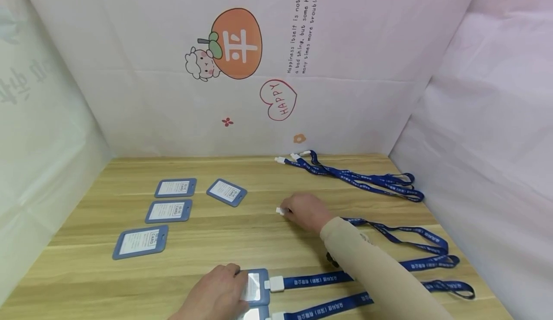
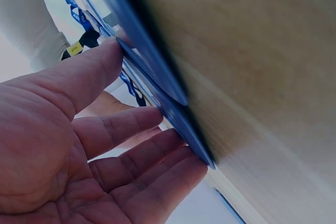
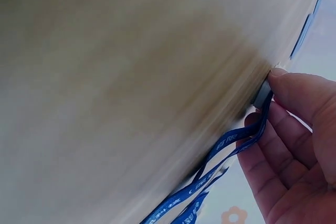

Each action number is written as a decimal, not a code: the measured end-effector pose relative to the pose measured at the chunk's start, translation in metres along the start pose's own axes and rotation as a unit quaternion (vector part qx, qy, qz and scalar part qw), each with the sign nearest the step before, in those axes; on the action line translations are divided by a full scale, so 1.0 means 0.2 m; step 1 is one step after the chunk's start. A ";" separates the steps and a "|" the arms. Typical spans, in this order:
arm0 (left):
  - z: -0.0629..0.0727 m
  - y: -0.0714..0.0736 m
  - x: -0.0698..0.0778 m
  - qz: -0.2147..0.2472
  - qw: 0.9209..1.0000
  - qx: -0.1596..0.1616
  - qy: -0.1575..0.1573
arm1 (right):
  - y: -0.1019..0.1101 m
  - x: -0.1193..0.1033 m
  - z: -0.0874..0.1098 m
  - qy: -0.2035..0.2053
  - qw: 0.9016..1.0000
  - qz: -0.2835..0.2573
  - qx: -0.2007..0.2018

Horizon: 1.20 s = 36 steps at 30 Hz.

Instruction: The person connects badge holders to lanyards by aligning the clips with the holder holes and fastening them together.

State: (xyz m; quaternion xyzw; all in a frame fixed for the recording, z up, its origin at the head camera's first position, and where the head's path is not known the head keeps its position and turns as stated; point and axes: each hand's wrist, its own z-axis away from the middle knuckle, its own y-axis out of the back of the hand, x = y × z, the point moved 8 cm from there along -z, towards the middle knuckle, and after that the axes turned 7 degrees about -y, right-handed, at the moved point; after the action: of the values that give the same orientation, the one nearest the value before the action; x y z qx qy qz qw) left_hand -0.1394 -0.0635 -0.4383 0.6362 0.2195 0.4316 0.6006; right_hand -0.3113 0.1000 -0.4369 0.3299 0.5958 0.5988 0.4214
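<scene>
My right hand pinches the white clip of a blue lanyard close over the wooden table. From it the strap trails past the fingers toward the right. At the front, my left hand touches a blue badge holder, its thumb and fingers extended along the holder's edges. That badge is joined by a white clip to a printed lanyard. A second badge holder lies just below, partly hidden by the left hand, with its own lanyard running right.
Three badge holders form a column at the left, among them the lowest one. Another badge holder lies slanted beside them. Several lanyards lie bunched at the back right. Printed cloth walls enclose the wooden table.
</scene>
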 end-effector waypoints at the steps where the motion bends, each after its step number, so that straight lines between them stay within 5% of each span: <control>1: 0.00 0.00 0.00 0.000 1.000 0.000 -0.001 | 0.00 -0.01 0.01 0.004 1.000 0.001 0.001; 18: 0.00 -0.01 0.00 -0.004 1.000 -0.016 0.010 | 0.00 -0.11 0.13 0.052 0.998 0.013 0.023; 27: 0.00 -0.01 -0.01 0.000 1.000 -0.026 0.017 | -0.03 -0.14 0.18 0.044 0.999 0.007 -0.005; 36: 0.01 -0.01 -0.01 0.000 1.000 -0.019 0.008 | -0.01 -0.19 0.23 0.060 0.998 0.009 0.012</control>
State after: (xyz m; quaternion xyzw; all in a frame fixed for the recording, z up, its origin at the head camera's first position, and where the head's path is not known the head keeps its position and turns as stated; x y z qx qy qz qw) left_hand -0.1387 -0.0648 -0.4397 0.6214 0.2165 0.4408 0.6105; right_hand -0.2543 0.0865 -0.4310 0.3041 0.6239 0.6142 0.3755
